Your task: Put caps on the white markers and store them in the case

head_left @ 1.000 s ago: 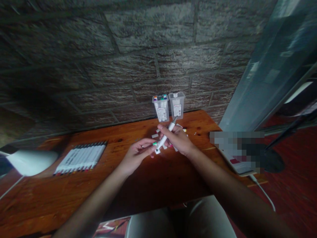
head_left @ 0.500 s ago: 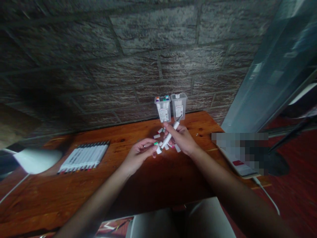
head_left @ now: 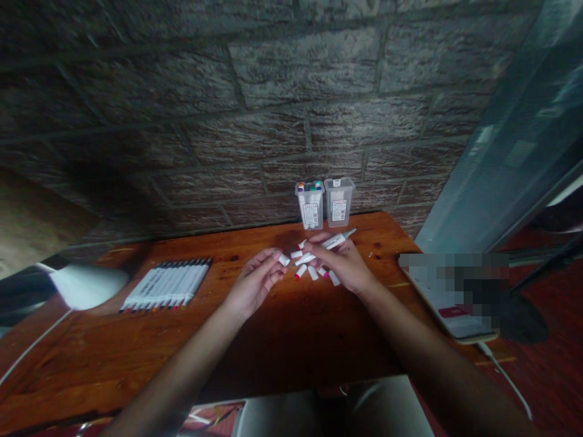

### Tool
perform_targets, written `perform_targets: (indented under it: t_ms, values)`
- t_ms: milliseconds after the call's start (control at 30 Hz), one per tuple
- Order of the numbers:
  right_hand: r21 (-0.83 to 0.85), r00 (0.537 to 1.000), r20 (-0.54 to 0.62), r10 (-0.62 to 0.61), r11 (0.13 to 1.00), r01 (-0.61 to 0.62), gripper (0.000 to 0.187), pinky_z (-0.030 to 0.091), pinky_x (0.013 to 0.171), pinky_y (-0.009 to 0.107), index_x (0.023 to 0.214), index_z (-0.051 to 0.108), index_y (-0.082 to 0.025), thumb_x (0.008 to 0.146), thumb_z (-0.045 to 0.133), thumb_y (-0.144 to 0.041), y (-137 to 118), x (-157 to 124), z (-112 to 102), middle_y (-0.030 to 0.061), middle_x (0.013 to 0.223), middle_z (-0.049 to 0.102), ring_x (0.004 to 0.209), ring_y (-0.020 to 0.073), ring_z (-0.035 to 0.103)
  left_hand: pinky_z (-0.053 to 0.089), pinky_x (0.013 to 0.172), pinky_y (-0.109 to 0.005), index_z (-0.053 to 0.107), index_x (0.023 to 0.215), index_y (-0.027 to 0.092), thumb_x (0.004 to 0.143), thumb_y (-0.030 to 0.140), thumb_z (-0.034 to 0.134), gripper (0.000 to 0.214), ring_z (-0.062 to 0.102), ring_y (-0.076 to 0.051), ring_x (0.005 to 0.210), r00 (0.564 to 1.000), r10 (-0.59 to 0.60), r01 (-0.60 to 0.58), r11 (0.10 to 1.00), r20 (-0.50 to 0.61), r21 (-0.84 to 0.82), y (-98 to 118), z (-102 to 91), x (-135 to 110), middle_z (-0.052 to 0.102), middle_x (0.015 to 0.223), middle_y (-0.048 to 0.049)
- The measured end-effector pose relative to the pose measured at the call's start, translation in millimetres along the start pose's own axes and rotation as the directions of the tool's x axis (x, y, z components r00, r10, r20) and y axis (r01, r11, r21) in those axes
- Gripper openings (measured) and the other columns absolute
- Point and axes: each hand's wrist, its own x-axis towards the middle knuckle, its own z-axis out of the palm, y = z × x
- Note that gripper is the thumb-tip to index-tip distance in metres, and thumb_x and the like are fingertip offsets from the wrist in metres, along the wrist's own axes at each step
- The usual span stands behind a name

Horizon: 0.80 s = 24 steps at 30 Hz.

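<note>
My right hand (head_left: 342,262) is closed around a white marker (head_left: 328,244) that lies almost level, its tip pointing right toward the wall. My left hand (head_left: 257,280) pinches a small white cap (head_left: 283,260) just left of the marker's near end. Several loose white caps (head_left: 314,271) lie on the wooden table (head_left: 282,328) under both hands.
Two clear plastic marker boxes (head_left: 324,203) stand at the brick wall, the left one holding coloured markers. A row of several white markers (head_left: 169,284) lies at the left, next to a white lamp head (head_left: 88,285). A blurred device (head_left: 453,294) with a cable sits at the right.
The cap has come off the marker's near end and stays in my left hand. My right hand has tilted the marker from steep to nearly flat. The camera view has shifted left.
</note>
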Motion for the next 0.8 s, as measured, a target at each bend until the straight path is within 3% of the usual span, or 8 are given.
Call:
perform_targets:
  t_ms: [367,667,800]
  values:
    - [-0.076,1.0,0.014,0.019,0.997,-0.018,0.026,0.05,0.047,0.021,0.077,0.071,-0.016,0.067,0.081,-0.037,0.0,-1.7,5.0,-0.0011,0.06,0.068,0.048,0.0096,0.06,0.054,0.058,-0.016,0.066,0.086,0.013,0.062,0.027,0.087,0.034,0.064,-0.008,0.061,1.0,-0.007,0.006,0.999,-0.014,-0.031,0.6,-0.8,-0.4,0.069,0.072,0.0001]
    - [-0.228,0.984,0.159,-0.085,0.966,0.121,0.021,0.053,0.056,0.022,0.084,0.072,-0.017,0.076,0.073,-0.037,0.0,-4.9,6.5,-0.0005,0.068,0.07,0.058,0.011,0.065,0.054,0.058,-0.016,0.067,0.086,0.013,0.062,0.026,0.087,0.035,0.064,-0.009,0.063,1.0,0.001,-0.001,1.0,0.002,0.007,-0.3,-0.3,-1.0,0.069,0.073,-0.0006]
    - [-0.252,0.987,0.145,-0.073,0.962,0.108,0.025,0.052,0.054,0.022,0.085,0.072,-0.018,0.075,0.074,-0.04,0.0,-4.0,6.3,-0.0003,0.069,0.07,0.058,0.0117,0.065,0.053,0.058,-0.016,0.068,0.085,0.012,0.063,0.025,0.087,0.032,0.063,-0.008,0.062,1.0,0.022,-0.023,1.0,0.016,0.016,-2.4,-2.2,0.7,0.068,0.072,-0.0004]
